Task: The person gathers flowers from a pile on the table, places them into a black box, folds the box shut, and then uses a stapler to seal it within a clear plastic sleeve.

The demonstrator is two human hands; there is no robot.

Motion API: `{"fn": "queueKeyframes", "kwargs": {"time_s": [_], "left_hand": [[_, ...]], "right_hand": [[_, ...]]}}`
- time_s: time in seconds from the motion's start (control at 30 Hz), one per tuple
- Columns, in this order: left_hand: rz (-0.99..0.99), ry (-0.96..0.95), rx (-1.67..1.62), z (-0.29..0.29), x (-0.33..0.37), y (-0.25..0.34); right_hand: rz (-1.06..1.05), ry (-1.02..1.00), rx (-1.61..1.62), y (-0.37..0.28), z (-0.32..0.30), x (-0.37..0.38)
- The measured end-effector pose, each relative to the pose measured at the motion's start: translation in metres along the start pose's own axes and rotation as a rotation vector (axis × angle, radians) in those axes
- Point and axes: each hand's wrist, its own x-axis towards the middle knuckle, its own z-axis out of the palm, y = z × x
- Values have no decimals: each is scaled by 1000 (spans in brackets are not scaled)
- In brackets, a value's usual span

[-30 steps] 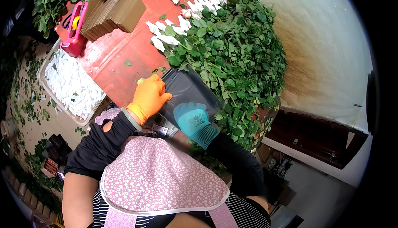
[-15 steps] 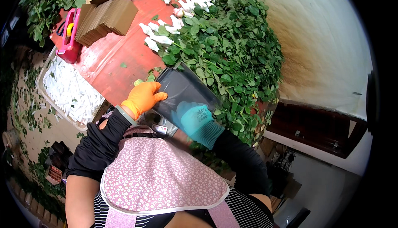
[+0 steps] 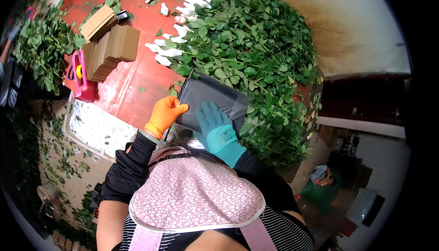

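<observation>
A stack of dark, glossy, see-through plastic film (image 3: pixel 197 92) lies in a shallow black-rimmed holder at the table's near edge. My left hand (image 3: pixel 165 115), in an orange glove, pinches the film at its left edge, thumb against fingers. My right hand (image 3: pixel 219 130), in a teal knit glove, lies flat on the stack with fingers stretched out. Its fingers look greyer than the cuff; whether they are under a film layer I cannot tell. Just beyond lie leafy rose stems (image 3: pixel 256 59), their heads in white net sleeves (image 3: pixel 171 52).
Brown cardboard pieces (image 3: pixel 114 45) stand stacked on the red table (image 3: pixel 132 79). Beside them is a pink tape dispenser (image 3: pixel 82 79). A bin of small white pieces (image 3: pixel 98 125) sits at the left below the table. More cut leaves (image 3: pixel 41 45) lie at the far left.
My right hand has flattened, its fingers now stretched further up the film. My left hand still pinches the left edge. The whole view has shifted slightly.
</observation>
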Motion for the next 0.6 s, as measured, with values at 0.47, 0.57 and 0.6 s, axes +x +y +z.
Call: {"fn": "queueKeyframes", "kwargs": {"time_s": [0.47, 0.57, 0.6], "left_hand": [[-22, -199, -295, -13, 1, 14], [-89, -243, -309, -20, -1, 15], [-74, -244, -293, -21, -3, 13]], "right_hand": [[170, 120, 70, -23, 8, 4], [256, 137, 60, -32, 14, 8], [270, 131, 28, -34, 17, 8]]}}
